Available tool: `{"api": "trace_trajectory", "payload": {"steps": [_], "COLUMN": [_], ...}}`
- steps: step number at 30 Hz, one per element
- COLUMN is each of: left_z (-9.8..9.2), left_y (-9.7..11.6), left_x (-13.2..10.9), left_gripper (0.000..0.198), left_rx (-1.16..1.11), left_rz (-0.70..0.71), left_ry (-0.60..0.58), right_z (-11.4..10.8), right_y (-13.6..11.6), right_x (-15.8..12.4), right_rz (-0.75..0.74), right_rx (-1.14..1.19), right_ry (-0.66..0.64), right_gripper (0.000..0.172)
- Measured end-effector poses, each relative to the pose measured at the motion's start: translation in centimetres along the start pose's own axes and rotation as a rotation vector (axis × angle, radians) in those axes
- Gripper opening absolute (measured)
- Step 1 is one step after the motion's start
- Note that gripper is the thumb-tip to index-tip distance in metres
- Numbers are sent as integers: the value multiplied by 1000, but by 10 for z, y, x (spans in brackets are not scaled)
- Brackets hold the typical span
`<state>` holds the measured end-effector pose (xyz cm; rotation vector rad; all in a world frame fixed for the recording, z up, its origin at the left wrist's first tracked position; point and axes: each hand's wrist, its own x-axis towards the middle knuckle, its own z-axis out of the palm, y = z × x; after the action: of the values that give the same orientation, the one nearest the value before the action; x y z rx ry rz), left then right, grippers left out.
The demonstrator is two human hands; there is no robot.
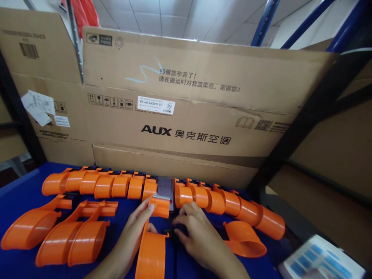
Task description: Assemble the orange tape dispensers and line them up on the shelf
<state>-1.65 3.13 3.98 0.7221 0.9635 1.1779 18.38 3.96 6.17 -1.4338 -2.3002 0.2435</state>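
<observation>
My left hand (134, 221) is closed around the upper end of an orange plastic part (151, 254), a square block joined to a wide curved band. The band hangs down toward the bottom edge of the view. A thin silvery strip (161, 197) shows along the block's top. Just to the right, my right hand (200, 232) has its fingers curled at a small black piece (169, 232) beside the band. Its fingertips appear pinched on this piece, whose shape is mostly hidden. Behind the block stands a flat grey, dark-edged object (165, 188), partly covered.
Similar orange parts (104, 187) with black ends line the back of the blue table (122, 215), left and right. Several larger ones (87, 242) lie at the left, and one (245, 238) at the right. A white-and-blue box (322, 259) sits front right. Cardboard (186, 116) walls the back.
</observation>
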Motion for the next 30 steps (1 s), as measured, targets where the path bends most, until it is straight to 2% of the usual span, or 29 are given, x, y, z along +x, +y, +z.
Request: {"api": "trace_trajectory", "payload": {"steps": [4,7,9,13,15,20,30], "left_z": [-2,-2,-2,-2,-1,-1,-2], "left_y": [-4,-5,-5,-7,-7,-8,-11], "left_x": [2,2,2,3,4,2,4], "left_gripper": [77,76,76,80,79,71,64], "left_rx": [32,57,93,136,127,121,148], "left_rz": [14,41,65,115,143,150,80], "left_ry": [-57,-84,-86,-61,-71,-153,-242], "right_z": [8,5,-1,-13,-15,-11,-5], "right_y": [-5,-6,-5,-5,-8,-16,-21], "right_x": [-6,-6,-4,2,3,1,0], "right_rz": [16,5,16,88,50,-105,-91], "right_rx": [-87,-75,-20,185,277,350,415], "right_ry": [-103,-92,-18,274,363,260,165], "right_gripper": [19,18,17,18,22,33,37]}}
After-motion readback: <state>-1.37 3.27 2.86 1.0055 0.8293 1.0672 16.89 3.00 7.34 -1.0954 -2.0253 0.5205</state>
